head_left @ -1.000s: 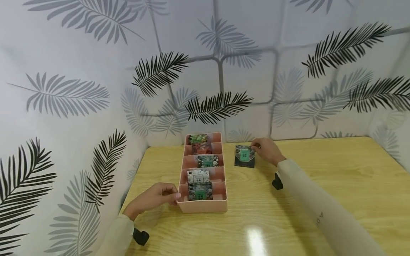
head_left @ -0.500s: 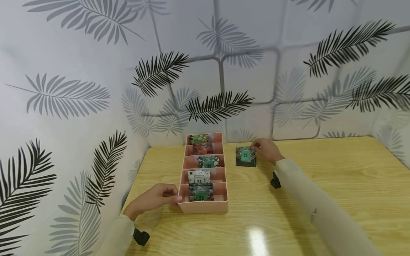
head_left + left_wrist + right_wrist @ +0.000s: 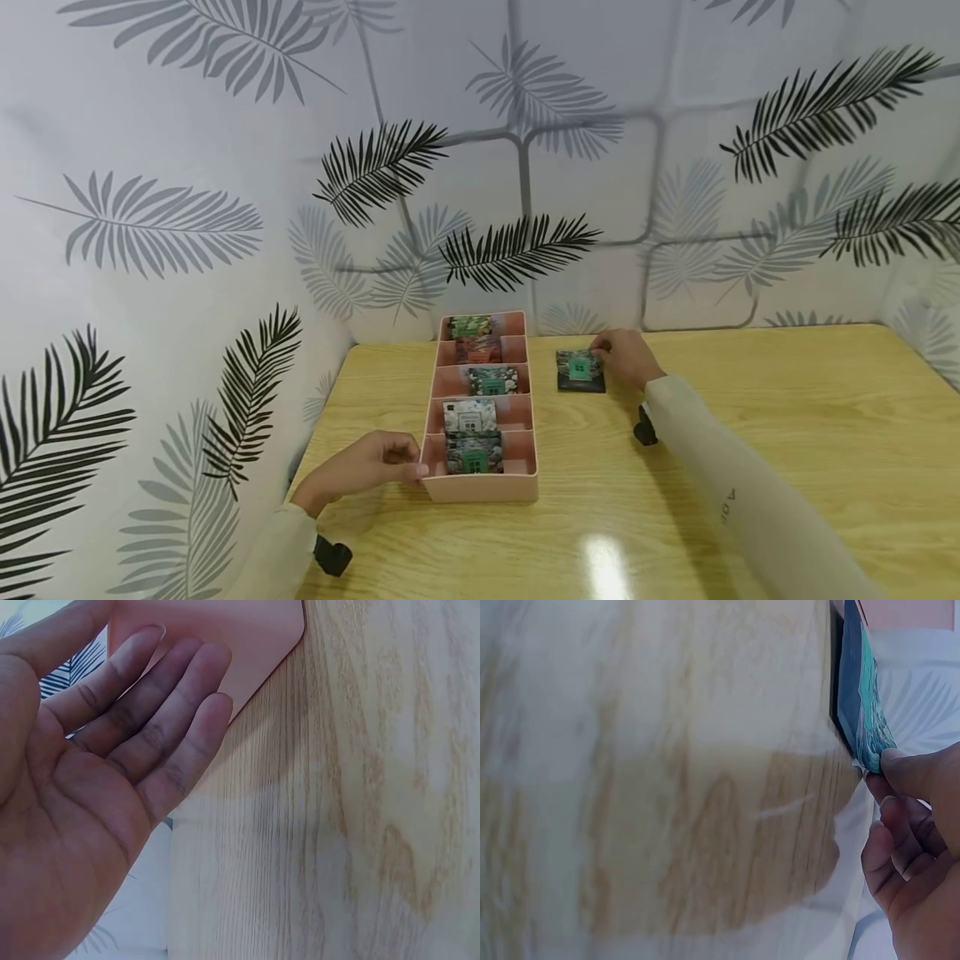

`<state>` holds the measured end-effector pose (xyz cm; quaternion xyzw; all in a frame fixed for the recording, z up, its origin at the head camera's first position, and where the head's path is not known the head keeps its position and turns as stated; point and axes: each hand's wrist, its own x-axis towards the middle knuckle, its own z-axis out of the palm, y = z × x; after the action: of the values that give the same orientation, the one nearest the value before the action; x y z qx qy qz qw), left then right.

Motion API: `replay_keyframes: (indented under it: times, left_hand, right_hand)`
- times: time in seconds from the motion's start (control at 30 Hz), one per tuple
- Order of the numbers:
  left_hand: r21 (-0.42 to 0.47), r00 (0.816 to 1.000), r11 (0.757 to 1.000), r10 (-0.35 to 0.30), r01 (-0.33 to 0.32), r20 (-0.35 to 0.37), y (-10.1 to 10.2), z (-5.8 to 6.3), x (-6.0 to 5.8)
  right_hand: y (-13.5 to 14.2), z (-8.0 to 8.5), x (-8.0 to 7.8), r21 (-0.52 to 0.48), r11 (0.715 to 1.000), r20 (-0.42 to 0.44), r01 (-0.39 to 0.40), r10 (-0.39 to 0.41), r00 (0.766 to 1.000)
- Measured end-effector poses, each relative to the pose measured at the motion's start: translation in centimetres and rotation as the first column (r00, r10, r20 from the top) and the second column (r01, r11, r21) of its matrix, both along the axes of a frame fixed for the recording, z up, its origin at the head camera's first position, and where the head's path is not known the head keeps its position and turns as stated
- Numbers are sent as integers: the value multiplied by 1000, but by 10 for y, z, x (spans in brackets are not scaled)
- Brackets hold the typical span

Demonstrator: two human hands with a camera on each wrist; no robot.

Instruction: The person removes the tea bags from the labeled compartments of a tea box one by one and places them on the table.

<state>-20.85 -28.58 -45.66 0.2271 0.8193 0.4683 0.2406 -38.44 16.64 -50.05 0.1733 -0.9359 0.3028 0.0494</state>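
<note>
A pink compartment box (image 3: 483, 488) stands on the table, holding patterned sachets in its sections. At its near left corner my left hand (image 3: 375, 462) holds the rim, thumb tip on the edge. The left wrist view shows the fingers lightly bent by the box's outer wall (image 3: 259, 634). To the right of the box, my right hand (image 3: 628, 358) pinches the upper right corner of a dark sachet (image 3: 579, 367) with a green label. In the right wrist view, this sachet (image 3: 861, 690) tilts up above a dark layer; whether that is a second sachet, I cannot tell.
A wooden table (image 3: 750, 417) extends across the foreground and far to the right. Behind it and on the left rises a leaf-patterned wall covering (image 3: 480, 167). Inside the box, a white sachet (image 3: 469, 415) and a red one (image 3: 477, 348) lie in separate sections.
The sachet in my right hand looks shorter and flatter, its top edge having come down. My left hand stays at the box corner. The whole head view has shifted slightly.
</note>
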Motion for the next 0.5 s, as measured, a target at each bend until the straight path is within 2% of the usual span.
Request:
replay_keyframes:
  times: [0.3,0.5]
  left_hand:
    - [-25,1000,1000,-10,9,-30,1,1,-1]
    - [-10,999,1000,-23,23,-27,1,-1,-1]
  right_hand:
    - [2,1,-1,-2,1000,22,11,-11,1000]
    - [5,3,0,-12,1000,43,4,-3,999]
